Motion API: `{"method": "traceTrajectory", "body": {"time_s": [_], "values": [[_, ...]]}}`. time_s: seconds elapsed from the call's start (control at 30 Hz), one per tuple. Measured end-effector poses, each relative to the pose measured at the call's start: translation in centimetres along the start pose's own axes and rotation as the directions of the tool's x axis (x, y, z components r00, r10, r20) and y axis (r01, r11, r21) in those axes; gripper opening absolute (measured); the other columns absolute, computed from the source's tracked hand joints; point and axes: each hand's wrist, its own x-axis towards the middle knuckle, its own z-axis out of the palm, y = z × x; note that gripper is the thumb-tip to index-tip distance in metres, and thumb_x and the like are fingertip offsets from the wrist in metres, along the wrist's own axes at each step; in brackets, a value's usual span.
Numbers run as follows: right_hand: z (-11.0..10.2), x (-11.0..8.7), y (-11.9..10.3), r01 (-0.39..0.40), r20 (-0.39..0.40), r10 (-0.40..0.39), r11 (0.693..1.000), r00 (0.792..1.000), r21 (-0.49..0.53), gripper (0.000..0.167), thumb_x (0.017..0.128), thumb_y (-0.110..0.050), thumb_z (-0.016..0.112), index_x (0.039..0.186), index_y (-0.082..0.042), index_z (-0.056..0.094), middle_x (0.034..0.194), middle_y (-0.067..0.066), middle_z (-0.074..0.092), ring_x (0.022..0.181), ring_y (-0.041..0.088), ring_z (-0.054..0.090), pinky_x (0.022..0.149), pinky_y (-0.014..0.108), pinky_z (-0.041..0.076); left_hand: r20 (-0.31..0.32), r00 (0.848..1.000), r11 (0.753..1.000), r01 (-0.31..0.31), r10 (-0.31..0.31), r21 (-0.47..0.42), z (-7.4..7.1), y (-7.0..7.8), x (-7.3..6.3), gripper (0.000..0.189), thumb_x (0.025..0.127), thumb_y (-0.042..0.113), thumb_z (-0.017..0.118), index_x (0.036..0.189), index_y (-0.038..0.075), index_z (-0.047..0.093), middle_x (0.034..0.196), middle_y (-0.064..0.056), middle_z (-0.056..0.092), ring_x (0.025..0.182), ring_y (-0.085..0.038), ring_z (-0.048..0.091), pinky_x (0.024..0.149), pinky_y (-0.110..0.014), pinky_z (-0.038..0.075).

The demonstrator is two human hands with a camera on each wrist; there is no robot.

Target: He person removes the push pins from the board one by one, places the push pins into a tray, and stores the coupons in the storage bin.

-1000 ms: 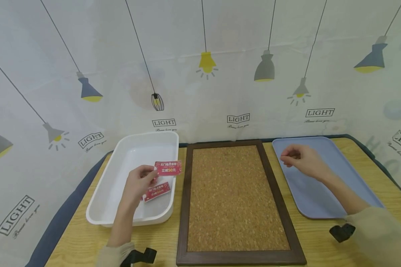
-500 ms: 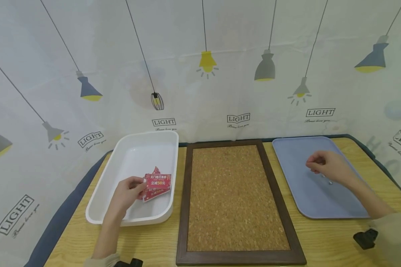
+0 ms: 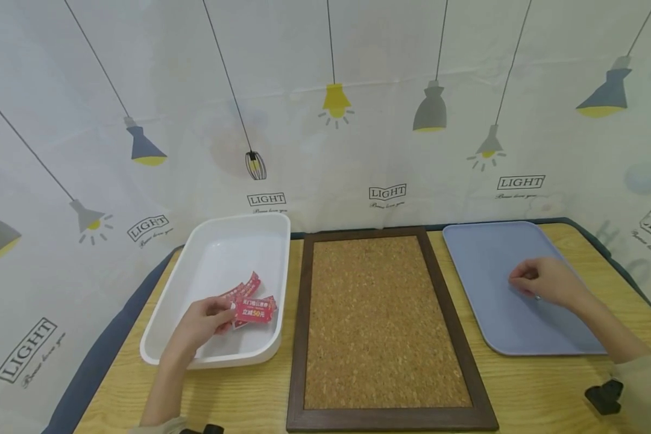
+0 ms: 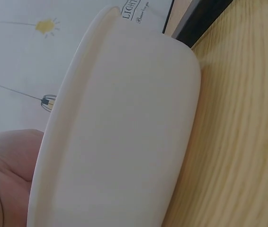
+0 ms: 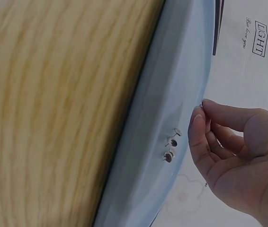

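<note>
My left hand [image 3: 198, 322] pinches a red coupon [image 3: 254, 310] by its left edge, low inside the white basin [image 3: 165, 301]. More red coupons [image 3: 252, 283] lie under and behind it there. In the left wrist view the basin's wall [image 4: 120, 123] hides the coupons and most of the hand [image 4: 8, 175]. Over the blue tray [image 3: 499, 319], my right hand [image 3: 553, 282] holds thumb and forefinger together. A tiny metal thumbtack shows at those fingertips [image 5: 209, 105] in the right wrist view. Several thumbtacks [image 5: 172, 142] lie on the tray below.
A cork board [image 3: 385, 325] in a dark brown frame [image 3: 393, 418] lies between basin and tray. All stand on a wood-grain table [image 3: 249, 404]. Behind them hangs a white cloth [image 3: 304, 150] printed with lamps.
My left hand has lowered the coupon into the basin, over the others. My right hand has moved right and nearer across the tray, its fingertips still together.
</note>
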Motion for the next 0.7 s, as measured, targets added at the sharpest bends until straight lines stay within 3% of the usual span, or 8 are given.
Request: {"method": "traceTrajectory", "body": {"time_s": [0.3,0.7], "values": [[0.2,-0.3,0.2,-0.002,0.009,0.002,1.0,1.0,-0.025,0.017,0.094,-0.013,0.069,0.094,0.004,0.071,0.074,-0.003,0.065,0.064,0.014,0.058,0.053,0.027,0.045,0.045,0.998,0.997,0.051,-0.053,0.052,-0.7,-0.9,0.2,0.023,0.098,0.009,0.063,0.113,-0.01,0.06,0.092,-0.012,0.065,0.079,-0.018,0.061,0.071,-0.029,0.054],[0.8,-0.3,0.5,-0.032,0.022,0.032,0.999,0.999,0.001,0.015,0.093,-0.01,0.07,0.092,0.004,0.071,0.077,-0.001,0.067,0.068,0.017,0.063,0.056,0.027,0.05,0.04,0.996,0.994,0.077,-0.08,0.079,-1.3,-1.6,0.6,0.028,0.098,0.011,0.064,0.115,-0.011,0.06,0.095,-0.013,0.066,0.079,-0.017,0.063,0.072,-0.03,0.055]]}}
